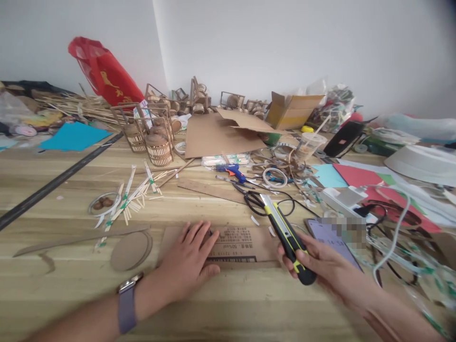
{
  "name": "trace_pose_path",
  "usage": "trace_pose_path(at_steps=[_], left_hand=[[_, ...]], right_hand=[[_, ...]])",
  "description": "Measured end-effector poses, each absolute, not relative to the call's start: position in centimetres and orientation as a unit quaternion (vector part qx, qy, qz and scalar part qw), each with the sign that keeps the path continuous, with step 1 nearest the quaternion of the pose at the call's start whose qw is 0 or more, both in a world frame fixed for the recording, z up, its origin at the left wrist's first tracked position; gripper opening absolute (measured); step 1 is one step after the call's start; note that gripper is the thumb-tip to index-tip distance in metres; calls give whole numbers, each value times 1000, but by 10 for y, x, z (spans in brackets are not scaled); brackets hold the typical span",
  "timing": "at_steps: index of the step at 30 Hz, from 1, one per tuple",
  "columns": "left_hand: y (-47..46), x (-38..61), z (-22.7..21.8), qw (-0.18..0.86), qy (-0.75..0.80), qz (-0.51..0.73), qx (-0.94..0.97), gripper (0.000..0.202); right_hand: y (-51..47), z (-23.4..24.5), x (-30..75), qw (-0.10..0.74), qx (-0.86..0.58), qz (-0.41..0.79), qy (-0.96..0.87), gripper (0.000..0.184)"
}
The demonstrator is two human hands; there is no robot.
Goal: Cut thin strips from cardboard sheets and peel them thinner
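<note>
My left hand lies flat with fingers spread on a printed piece of cardboard at the front of the table. Wrapped in my right hand is a yellow and black utility knife, its blade pointing up and away from me. The knife is above the right end of the cardboard. To the left of the cardboard sit round cardboard discs and a long thin cardboard strip. Black-handled scissors lie just beyond the knife.
Behind are a blue glue gun, a large cardboard sheet, small bamboo lantern-like baskets and a plastic cup. A phone and tangled cables crowd the right. Thin wooden sticks are scattered left of centre.
</note>
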State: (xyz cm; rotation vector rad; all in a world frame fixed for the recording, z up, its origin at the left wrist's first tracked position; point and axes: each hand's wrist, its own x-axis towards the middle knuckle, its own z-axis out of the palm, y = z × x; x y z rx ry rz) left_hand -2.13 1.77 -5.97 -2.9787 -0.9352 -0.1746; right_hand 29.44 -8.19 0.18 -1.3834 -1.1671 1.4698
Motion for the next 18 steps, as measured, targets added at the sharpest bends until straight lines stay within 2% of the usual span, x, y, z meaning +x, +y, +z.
trace_pose_path(at_steps=[3, 12, 15, 18], left_hand=[[18, -22, -59, 6, -296, -53, -954, 67], [19, -26, -65, -14, -295, -87, -951, 66], [19, -26, -62, -17, -298, -84, -951, 66], [18, -25, -59, -14, -299, -68, -952, 66]], right_hand=[[-87, -6, 284, 402, -533, 586, -459, 41], [-99, -12, 278, 373, -546, 618, -425, 43], [-104, -10, 275, 394, -540, 643, -374, 46], [-107, -6, 273, 405, -545, 625, -385, 41]])
